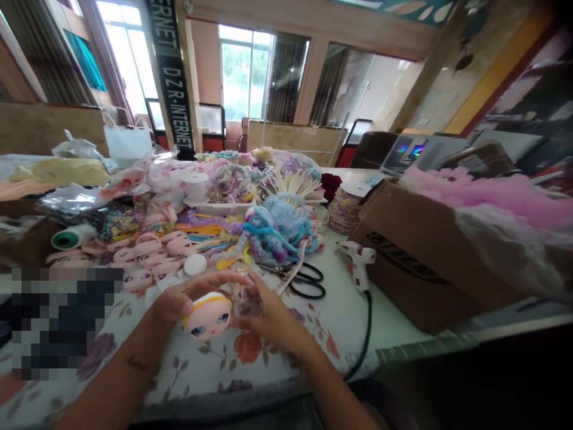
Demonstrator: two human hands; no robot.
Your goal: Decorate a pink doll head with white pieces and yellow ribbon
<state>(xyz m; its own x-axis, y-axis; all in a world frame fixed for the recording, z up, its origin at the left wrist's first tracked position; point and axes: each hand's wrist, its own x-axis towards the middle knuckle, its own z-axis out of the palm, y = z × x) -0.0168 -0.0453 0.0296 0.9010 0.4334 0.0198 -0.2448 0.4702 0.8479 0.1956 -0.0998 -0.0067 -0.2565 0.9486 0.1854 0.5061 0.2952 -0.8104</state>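
Observation:
My left hand [181,298] is closed on a doll head [210,322] with painted blue eyes and a yellow band along its top edge. The face is turned towards me, above the flowered cloth. To its right, my right hand [273,316] has its fingers curled around a pale, see-through crinkled piece [248,300]; blur hides what it is. Just beyond the hands lie several doll faces [152,257] and a white round lid-like disc [196,264]. Black-handled scissors [308,280] rest beyond my right hand.
A white glue gun [359,261] with a black cord stands beside a large cardboard box [416,257] holding pink tulle [496,194]. Blue fluffy trim [282,221], ribbon strips and a ribbon spool [344,209] crowd the table's far half. A thread cone [71,237] lies left.

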